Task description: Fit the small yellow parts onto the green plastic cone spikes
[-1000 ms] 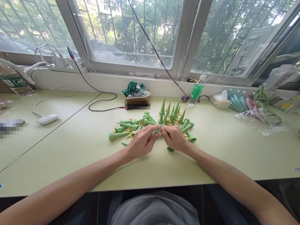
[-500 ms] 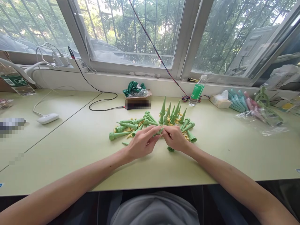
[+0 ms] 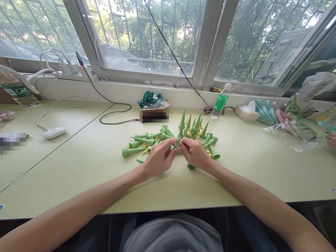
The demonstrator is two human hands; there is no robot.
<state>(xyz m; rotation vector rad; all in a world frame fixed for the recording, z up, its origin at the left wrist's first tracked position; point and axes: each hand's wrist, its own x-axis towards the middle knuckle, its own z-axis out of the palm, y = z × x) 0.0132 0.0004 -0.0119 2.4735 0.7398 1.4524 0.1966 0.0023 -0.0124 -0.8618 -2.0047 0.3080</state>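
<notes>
My left hand (image 3: 159,155) pinches a small green plant watering spike (image 3: 177,142) between thumb and fingers, its tip pointing up. My right hand (image 3: 194,152) is closed beside it, fingertips at the spike; whatever they grip is hidden. Behind my hands several assembled green spikes (image 3: 195,128) stand upright, with yellow valves (image 3: 204,135) on their sides. Loose green cones (image 3: 135,151) and yellow pieces lie in a heap by my left hand. More cones (image 3: 215,153) lie right of my right hand, and a green cap (image 3: 191,167) sits under its wrist.
Along the back are a small box (image 3: 154,109) with green plastic, a water bottle (image 3: 220,103) and a tissue box (image 3: 246,113). Bagged blue and pink items (image 3: 278,115) lie at the right. Another person's hand (image 3: 331,140) shows at the right edge. A black cable (image 3: 118,122) crosses the left side.
The small green spike has turned more upright in my left fingers. My right fingers have shifted slightly. Another person's hand has come into view at the right edge.
</notes>
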